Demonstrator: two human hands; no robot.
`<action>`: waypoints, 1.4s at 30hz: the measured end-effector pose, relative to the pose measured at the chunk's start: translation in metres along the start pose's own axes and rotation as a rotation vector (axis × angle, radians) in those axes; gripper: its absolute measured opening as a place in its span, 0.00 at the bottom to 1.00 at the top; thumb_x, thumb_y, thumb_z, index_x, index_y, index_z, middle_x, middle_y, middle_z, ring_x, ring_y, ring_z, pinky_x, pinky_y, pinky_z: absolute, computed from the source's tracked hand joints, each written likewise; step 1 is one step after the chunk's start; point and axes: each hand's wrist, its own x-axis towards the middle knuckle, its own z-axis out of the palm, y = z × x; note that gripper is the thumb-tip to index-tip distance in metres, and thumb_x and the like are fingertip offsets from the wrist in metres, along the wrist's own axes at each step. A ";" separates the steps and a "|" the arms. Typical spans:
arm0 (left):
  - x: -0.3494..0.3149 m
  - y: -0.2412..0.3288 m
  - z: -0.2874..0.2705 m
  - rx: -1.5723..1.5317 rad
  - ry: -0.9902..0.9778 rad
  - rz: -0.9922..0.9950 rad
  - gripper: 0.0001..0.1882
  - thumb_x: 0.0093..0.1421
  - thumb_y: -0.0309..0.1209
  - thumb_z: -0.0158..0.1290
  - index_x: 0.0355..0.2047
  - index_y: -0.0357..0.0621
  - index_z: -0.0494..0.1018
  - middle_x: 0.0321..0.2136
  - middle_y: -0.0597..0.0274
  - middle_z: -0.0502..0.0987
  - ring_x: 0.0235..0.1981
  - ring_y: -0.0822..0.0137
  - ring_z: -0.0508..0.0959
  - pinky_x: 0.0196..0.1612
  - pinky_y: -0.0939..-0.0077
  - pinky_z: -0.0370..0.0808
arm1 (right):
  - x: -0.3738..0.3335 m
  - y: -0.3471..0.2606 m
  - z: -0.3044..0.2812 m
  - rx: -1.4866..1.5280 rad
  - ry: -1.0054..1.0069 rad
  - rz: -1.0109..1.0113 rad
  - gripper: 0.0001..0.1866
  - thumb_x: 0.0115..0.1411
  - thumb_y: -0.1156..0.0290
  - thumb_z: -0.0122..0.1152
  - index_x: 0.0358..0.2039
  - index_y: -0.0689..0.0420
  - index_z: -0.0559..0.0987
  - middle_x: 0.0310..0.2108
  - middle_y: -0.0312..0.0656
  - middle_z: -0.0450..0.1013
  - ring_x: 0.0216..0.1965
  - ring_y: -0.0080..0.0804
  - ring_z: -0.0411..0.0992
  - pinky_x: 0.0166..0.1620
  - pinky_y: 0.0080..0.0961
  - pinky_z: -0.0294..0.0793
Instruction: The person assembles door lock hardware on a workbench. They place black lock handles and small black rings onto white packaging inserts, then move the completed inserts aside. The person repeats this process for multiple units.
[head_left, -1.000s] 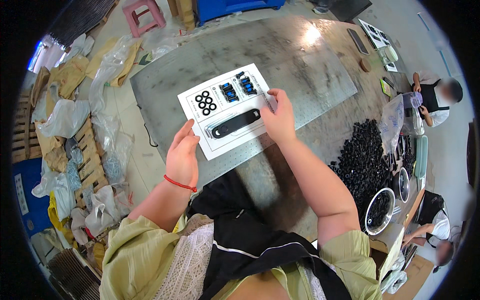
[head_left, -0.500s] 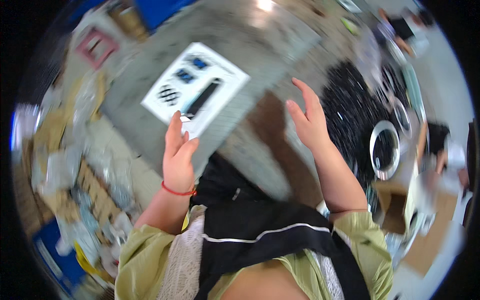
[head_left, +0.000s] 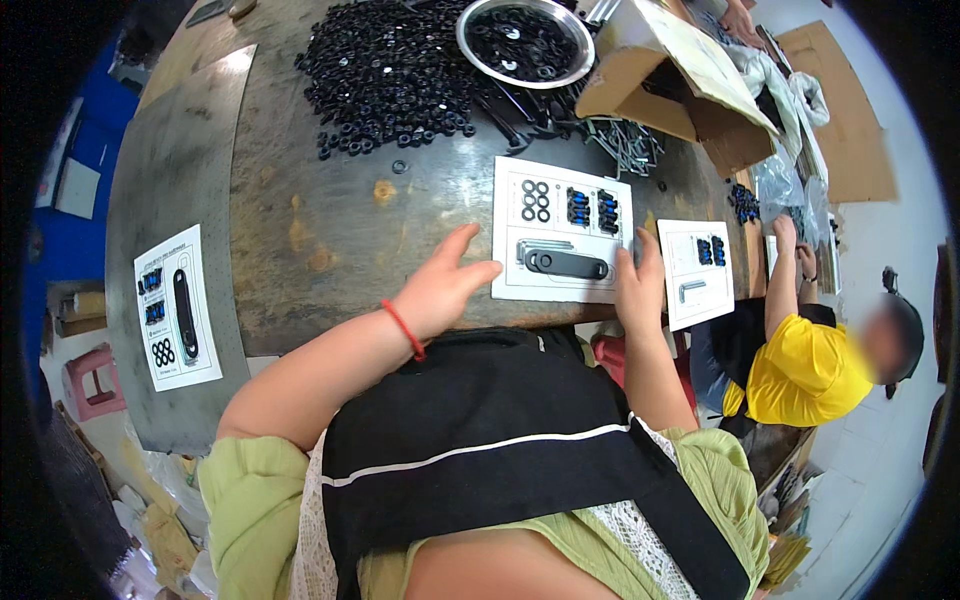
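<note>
And here's the middle card (head_left: pixel 560 289), white, lying flat on the tabletop (head_left: pixel 380 240) right in front of the person, with both bare hands at it! Along its left side, the left hand (head_left: pixel 440 288): fingers well apart, thumb tip right by the border, and I can't tell from here whether it touches. Along its right side, the right hand (head_left: pixel 640 287): thumb and forefinger apart, the thumb over the border; contact there I can't make out either.

Now look what's on the middle card: six black rings (head_left: pixel 529 194) in its far left corner, two groups of blue-banded bolts (head_left: pixel 578 208) in its far right part, a few hex keys (head_left: pixel 540 244) across its near half, and closest to its near edge a long black bar (head_left: pixel 567 264) with rounded ends.

Just right of the middle card comes the right card (head_left: pixel 712 302); well away to the left of it, the left card (head_left: pixel 208 342). Beyond the middle card, there's a great heap of small black parts (head_left: pixel 390 90) to the left, a metal bowl (head_left: pixel 530 84) straight behind, a cardboard box (head_left: pixel 612 90) to the right! And farther right of it, a co-worker (head_left: pixel 805 365) in yellow, arms stretched forward!
</note>
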 end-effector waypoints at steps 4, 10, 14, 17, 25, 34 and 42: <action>0.002 0.019 0.033 0.215 0.053 -0.022 0.43 0.61 0.37 0.51 0.69 0.28 0.45 0.68 0.39 0.51 0.70 0.52 0.52 0.69 0.64 0.50 | -0.017 0.011 0.018 0.039 -0.018 0.023 0.27 0.60 0.69 0.57 0.58 0.66 0.66 0.54 0.61 0.67 0.57 0.58 0.63 0.60 0.47 0.61; 0.005 0.035 0.043 -0.537 0.028 -0.122 0.36 0.58 0.29 0.45 0.66 0.28 0.51 0.63 0.47 0.62 0.64 0.57 0.61 0.68 0.65 0.51 | -0.014 0.009 0.018 0.574 0.020 0.273 0.24 0.58 0.73 0.56 0.55 0.65 0.67 0.54 0.54 0.68 0.55 0.42 0.66 0.59 0.35 0.63; -0.002 0.032 0.031 -0.645 0.047 -0.220 0.33 0.61 0.30 0.43 0.65 0.31 0.54 0.64 0.55 0.61 0.64 0.63 0.60 0.67 0.66 0.49 | -0.017 -0.008 0.009 0.750 0.005 0.366 0.20 0.60 0.76 0.55 0.53 0.63 0.68 0.50 0.46 0.68 0.52 0.34 0.66 0.58 0.29 0.62; -0.019 0.036 0.025 -0.699 0.109 -0.257 0.34 0.61 0.31 0.44 0.66 0.32 0.53 0.64 0.57 0.60 0.65 0.64 0.57 0.67 0.66 0.50 | -0.022 -0.013 0.008 0.816 -0.042 0.356 0.22 0.58 0.76 0.56 0.53 0.62 0.68 0.52 0.48 0.68 0.55 0.38 0.65 0.59 0.32 0.62; -0.097 0.025 -0.005 -0.905 0.299 -0.189 0.35 0.60 0.31 0.45 0.66 0.31 0.52 0.61 0.55 0.62 0.63 0.64 0.61 0.67 0.62 0.54 | -0.017 -0.046 0.023 0.815 -0.280 0.092 0.21 0.56 0.76 0.56 0.52 0.62 0.70 0.53 0.46 0.68 0.55 0.37 0.64 0.60 0.33 0.61; -0.185 -0.027 -0.004 -1.148 0.596 -0.047 0.31 0.57 0.34 0.47 0.61 0.39 0.64 0.60 0.62 0.66 0.58 0.67 0.65 0.61 0.62 0.59 | 0.010 -0.129 0.092 0.790 -0.570 -0.346 0.20 0.54 0.76 0.57 0.50 0.60 0.73 0.48 0.43 0.72 0.44 0.33 0.72 0.49 0.29 0.71; -0.213 -0.064 0.016 -1.382 0.843 0.152 0.25 0.58 0.33 0.47 0.56 0.38 0.67 0.55 0.61 0.70 0.53 0.64 0.69 0.58 0.62 0.64 | 0.019 -0.216 0.171 0.852 -0.873 -0.614 0.20 0.53 0.76 0.57 0.49 0.61 0.72 0.45 0.46 0.75 0.47 0.33 0.72 0.51 0.28 0.70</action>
